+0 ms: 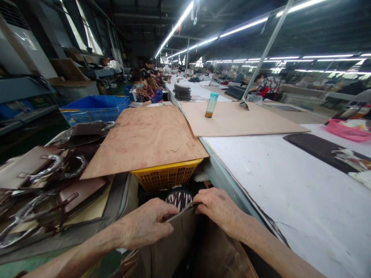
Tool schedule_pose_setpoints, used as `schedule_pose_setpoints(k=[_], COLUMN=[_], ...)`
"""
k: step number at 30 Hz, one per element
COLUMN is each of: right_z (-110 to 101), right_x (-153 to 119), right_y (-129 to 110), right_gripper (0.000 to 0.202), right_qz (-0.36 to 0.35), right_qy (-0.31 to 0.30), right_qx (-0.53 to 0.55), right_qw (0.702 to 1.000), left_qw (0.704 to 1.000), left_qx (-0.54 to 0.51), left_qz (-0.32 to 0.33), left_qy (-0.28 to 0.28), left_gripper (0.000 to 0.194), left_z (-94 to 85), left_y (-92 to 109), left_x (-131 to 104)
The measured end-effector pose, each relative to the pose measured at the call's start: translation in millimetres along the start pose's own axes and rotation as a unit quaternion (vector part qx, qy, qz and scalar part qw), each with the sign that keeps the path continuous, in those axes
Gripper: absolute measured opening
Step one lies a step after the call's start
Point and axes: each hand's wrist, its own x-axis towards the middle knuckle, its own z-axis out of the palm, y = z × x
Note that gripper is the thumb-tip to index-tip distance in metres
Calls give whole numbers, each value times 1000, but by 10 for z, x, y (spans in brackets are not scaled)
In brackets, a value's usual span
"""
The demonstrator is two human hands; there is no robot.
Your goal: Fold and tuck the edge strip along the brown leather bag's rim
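Observation:
A brown bag with a grey-brown inner panel is held low in front of me, its mouth toward me. My left hand pinches the panel's upper edge between thumb and fingers. At the far corner of that same edge, my right hand is closed with its fingertips pressed together. The bag's inside is dark, and its lower part runs out of view. Just beyond my hands shows a rounded thing with a black-and-white pattern.
Finished-looking brown handbags with plastic-wrapped handles lie heaped at left. Ahead, a plywood board rests on a yellow basket. A white worktable at right bears a beige board and a bottle. A blue bin and a co-worker are farther off.

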Motion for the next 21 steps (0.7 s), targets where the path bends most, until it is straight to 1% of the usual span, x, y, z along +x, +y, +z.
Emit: schedule_pose_setpoints(k=[4,7,9,12,14,19,21], right_z=[22,27,29,28,19,-9,-11], right_x=[27,48,60,81,96,120,125], right_y=[-4,-22,-38,-71,-100,-156,-161], right_gripper=[19,19,17,15,14,16,16], right_qz=[4,9,11,13,14,21,29], right_qy=[9,12,13,20,21,6,10], right_qx=[4,7,12,28,33,35,44], right_qw=[1000,1000,1000,999,999,999,999], left_qw=[999,998,993,977,967,966,964], left_qx=[31,64,106,193,235,241,248], left_qz=[10,1,-15,-37,-39,24,28], left_qy=[10,25,46,85,96,96,87], left_gripper=[22,21,18,15,15,16,16], left_z=[3,4,4,7,12,15,9], left_y=[-13,-28,-33,-41,-53,-80,-79], left_x=[-8,-1,25,96,160,315,355])
